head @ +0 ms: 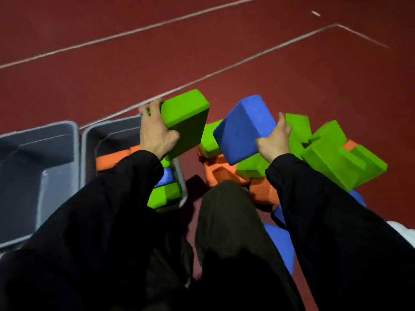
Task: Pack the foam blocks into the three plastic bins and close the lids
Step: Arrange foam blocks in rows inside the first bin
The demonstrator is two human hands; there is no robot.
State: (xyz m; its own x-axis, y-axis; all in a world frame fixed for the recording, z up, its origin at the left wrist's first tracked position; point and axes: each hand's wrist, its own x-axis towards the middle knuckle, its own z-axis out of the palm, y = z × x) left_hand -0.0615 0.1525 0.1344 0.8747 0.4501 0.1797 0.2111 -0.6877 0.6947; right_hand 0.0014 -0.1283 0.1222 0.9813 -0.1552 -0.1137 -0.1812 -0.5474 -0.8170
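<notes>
My left hand [157, 133] gripped a green foam block [185, 122], with the fingers curled over its far edge and the thumb on the near side, and held it in the air above the right rim of the middle grey bin [88, 140]. My right hand [275, 140] gripped a blue foam block [242, 129] at its right corner, the fingers wrapped behind it, and the block was tilted and lifted over the pile of blocks [325, 151]. Both blocks were thick and rectangular, with smooth matte faces. The middle bin already held orange, blue and green blocks. The bin to its left [40, 140] stood just beside it. The pile of green, orange and blue blocks lay on the red floor [202, 52] to my right.
</notes>
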